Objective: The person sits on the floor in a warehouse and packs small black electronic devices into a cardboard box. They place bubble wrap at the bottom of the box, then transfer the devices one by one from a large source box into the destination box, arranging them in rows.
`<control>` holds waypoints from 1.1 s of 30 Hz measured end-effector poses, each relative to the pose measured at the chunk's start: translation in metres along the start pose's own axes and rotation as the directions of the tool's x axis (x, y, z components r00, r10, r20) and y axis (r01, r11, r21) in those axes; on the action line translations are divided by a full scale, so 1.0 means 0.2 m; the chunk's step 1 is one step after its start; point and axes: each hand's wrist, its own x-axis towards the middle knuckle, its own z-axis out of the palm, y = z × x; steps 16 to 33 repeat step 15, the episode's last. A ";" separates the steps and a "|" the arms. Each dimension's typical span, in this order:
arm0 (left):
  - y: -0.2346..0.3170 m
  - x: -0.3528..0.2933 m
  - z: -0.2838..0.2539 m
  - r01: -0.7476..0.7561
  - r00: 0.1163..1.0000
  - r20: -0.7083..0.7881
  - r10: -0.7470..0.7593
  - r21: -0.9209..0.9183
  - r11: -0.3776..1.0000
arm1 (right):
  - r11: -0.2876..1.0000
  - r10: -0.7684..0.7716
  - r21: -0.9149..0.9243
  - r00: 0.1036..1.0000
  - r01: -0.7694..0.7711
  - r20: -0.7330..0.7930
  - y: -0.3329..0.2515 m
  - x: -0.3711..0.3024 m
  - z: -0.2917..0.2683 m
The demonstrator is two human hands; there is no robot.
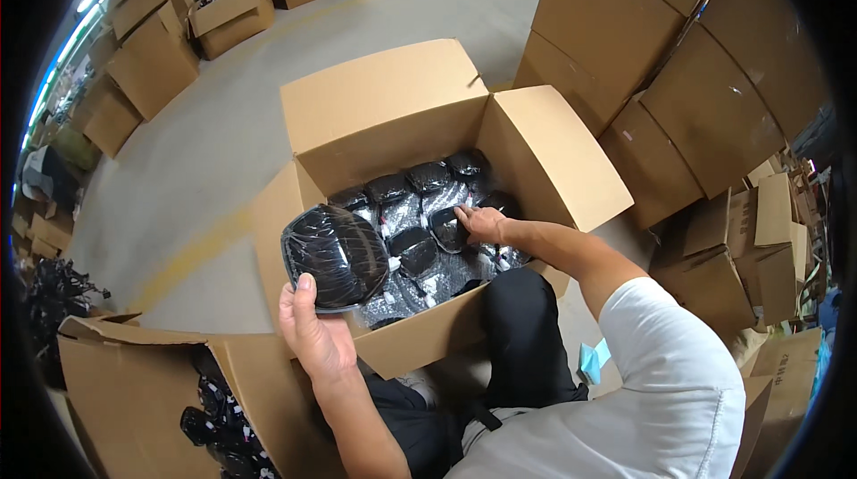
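Observation:
My left hand (314,327) is closed on the lower edge of a large black, rounded part in clear film (335,256), its thumb on the near side. This part is held up over the left side of an open cardboard box (420,336). Inside the box, my right hand (486,224) has its fingers closed at the upper right edge of another black film-wrapped part (448,231). Several similar parts (388,187) lie in rows around it, with bubble wrap (437,283) and small white pieces among them. The fingertips of my right hand are partly hidden.
Another open box (134,399) at the lower left holds black parts with white pieces (232,434). Stacked cartons (616,33) rise at the right. More boxes (232,19) line the far left. A light-blue scrap (592,361) lies on the floor by my knee.

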 end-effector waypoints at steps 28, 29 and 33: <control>0.01 0.06 -0.15 0.333 0.935 0.202 -0.290 -0.230 0.914 | 0.228 0.034 0.911 0.932 0.345 -0.361 -0.25 -0.16 -0.90; 0.01 0.06 -0.15 0.333 0.935 0.202 -0.290 -0.230 0.914 | 0.228 0.034 0.911 0.932 0.345 -0.361 -0.25 -0.16 -0.90; 0.01 0.06 -0.15 0.333 0.935 0.202 -0.290 -0.230 0.914 | 0.228 0.034 0.911 0.932 0.345 -0.361 -0.25 -0.16 -0.90</control>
